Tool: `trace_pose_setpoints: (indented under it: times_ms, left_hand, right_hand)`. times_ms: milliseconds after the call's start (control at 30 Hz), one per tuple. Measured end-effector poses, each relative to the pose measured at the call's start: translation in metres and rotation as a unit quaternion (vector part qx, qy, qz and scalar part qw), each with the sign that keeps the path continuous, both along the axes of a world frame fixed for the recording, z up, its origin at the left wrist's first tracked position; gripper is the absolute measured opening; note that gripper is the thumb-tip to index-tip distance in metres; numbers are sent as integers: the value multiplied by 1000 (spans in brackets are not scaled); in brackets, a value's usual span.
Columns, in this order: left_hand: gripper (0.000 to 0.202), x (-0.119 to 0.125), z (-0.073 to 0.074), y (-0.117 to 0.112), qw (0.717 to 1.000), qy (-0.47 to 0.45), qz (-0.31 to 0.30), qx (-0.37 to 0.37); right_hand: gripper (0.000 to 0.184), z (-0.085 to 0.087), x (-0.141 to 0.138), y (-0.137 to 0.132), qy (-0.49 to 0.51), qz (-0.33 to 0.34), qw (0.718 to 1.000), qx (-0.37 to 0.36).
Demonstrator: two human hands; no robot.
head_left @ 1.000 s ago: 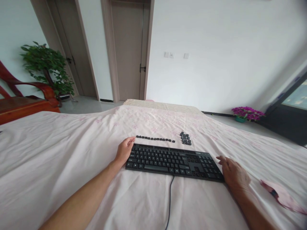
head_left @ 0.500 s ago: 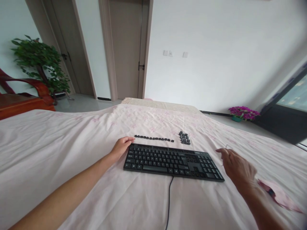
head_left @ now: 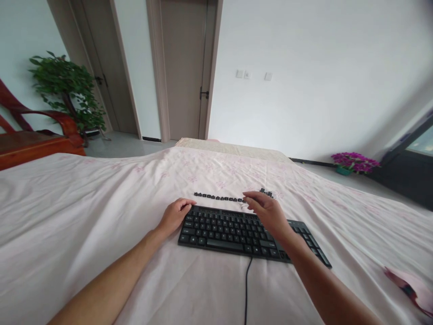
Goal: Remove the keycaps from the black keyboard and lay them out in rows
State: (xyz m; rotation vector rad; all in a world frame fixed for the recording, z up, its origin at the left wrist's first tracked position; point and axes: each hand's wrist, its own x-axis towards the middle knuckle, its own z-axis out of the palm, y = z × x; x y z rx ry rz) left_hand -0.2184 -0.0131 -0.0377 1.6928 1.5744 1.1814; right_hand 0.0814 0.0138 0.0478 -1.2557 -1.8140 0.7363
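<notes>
A black keyboard (head_left: pixel 219 225) lies on the pink bed sheet (head_left: pixel 84 216), its cable (head_left: pixel 246 289) running toward me. My left hand (head_left: pixel 174 215) rests curled against the keyboard's left end, holding it. My right hand (head_left: pixel 267 214) hovers over the upper middle keys, fingers pinched on a small thin wire tool (head_left: pixel 244 205). Behind the keyboard is a row of loose black keycaps (head_left: pixel 219 197). A small cluster of keycaps (head_left: pixel 268 193) is partly hidden behind my right hand.
A crumpled pink cloth (head_left: pixel 409 289) lies on the sheet at the right edge. A red wooden chair (head_left: pixel 34 140) and a green plant (head_left: pixel 67 90) stand at the left. Purple flowers (head_left: pixel 355 161) sit on the floor at the right, doors behind.
My right hand has moved from the keyboard's right end, off it, then left over the upper middle keys with the wire tool. The left hand stays at the left end.
</notes>
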Motion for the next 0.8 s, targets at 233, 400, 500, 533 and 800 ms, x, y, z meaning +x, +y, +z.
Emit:
trace_pose_setpoints:
  times_ms: [233, 400, 500, 533, 800]
  left_hand:
    - [31, 0, 0, 1, 1000, 2, -2, 3]
    - [31, 1, 1, 2, 1000, 5, 6, 10]
    - [31, 0, -1, 2, 1000, -1, 8, 9]
    - [31, 0, -1, 3, 1000, -5, 9, 8]
    - [30, -2, -8, 7, 997, -59, 42, 20]
  right_hand:
    - [41, 5, -41, -18, -48, 77, 995, -28]
    - [36, 9, -51, -40, -255, 132, 958, 2]
    - [31, 2, -61, -44, -345, 144, 927, 30]
    - [29, -1, -64, -44, -364, 146, 919, 41]
    - [29, -14, -72, -41, -389, 161, 903, 83]
